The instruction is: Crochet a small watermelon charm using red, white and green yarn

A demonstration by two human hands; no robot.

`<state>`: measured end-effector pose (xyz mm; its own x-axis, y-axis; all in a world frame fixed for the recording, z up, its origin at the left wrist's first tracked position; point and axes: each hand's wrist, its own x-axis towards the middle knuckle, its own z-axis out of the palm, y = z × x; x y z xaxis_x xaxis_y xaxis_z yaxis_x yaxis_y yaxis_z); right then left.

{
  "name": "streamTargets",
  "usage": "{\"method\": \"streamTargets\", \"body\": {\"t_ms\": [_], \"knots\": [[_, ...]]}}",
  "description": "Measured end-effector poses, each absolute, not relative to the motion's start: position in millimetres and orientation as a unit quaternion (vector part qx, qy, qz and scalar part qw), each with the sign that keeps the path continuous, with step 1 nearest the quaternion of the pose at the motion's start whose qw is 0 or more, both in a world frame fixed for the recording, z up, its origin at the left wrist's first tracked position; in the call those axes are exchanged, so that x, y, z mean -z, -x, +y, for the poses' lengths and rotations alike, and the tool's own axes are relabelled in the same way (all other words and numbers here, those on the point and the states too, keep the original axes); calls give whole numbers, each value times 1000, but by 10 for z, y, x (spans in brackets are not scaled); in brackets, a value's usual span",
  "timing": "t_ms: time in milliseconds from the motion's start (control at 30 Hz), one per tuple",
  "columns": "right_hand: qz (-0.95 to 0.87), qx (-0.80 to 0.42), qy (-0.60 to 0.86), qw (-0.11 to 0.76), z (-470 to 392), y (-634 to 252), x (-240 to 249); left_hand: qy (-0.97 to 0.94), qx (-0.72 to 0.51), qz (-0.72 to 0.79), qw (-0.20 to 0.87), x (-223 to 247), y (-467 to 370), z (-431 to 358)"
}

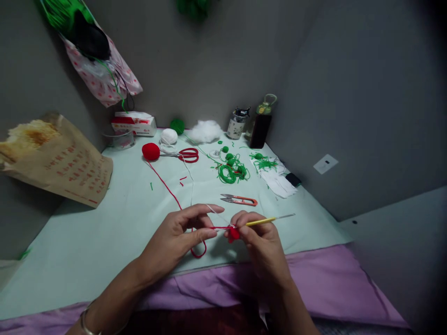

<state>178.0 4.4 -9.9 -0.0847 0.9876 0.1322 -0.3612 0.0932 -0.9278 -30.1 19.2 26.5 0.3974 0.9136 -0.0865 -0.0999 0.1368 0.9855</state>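
Observation:
Between the fingertips of my right hand [260, 237] is a small red crocheted piece [233, 233]. A yellow-handled crochet hook [261, 222] also rests in that hand, its metal tip pointing right. My left hand [185, 230] pinches the red yarn [170, 190] between thumb and fingers, with its index finger stretched out above. White yarn [193, 179] passes by the left fingers to the red piece. A loop of red yarn hangs below my left hand. The red yarn ball [151, 151] and white yarn ball [169, 136] lie farther back.
Orange thread snips [240, 200] lie just beyond my hands. Red-handled scissors [188, 155], green yarn pieces [228, 173], white stuffing [205, 131] and a bottle [261, 128] stand or lie behind. At the left is a paper bag [75, 172] with bread.

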Motion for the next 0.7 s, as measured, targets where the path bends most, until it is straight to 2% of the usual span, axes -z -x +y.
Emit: {"method": "streamTargets", "body": {"t_ms": [167,467,700], "knots": [[-479,-576,341,568,33,-1793,116,-533,-439,396,606,-270,276,204],[-517,-469,368,614,-8,-1772,100,-496,-427,373,657,-192,228,183],[-504,-539,331,588,-10,-1770,85,-480,-446,382,652,-187,218,189]]}}
